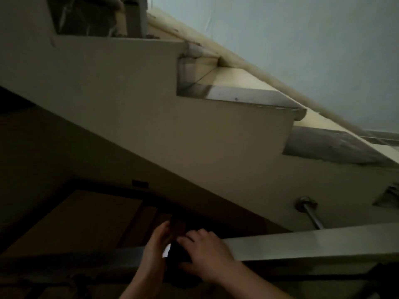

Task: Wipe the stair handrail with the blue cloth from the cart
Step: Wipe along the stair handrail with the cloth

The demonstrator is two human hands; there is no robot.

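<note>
Flat metal handrail (302,247) — a dark cloth (179,253) draped over it.

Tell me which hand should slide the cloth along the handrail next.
Right, probably. The right hand lies over the cloth on the handrail, fingers and thumb curled round it, with the long lit stretch of rail on its side. The left hand stands beside the cloth, fingers straight.

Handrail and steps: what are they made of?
The handrail looks like brushed metal: flat, grey, with a soft sheen. The steps look like stone or concrete, pale with worn grey edges, though the dim light leaves that open.
</note>
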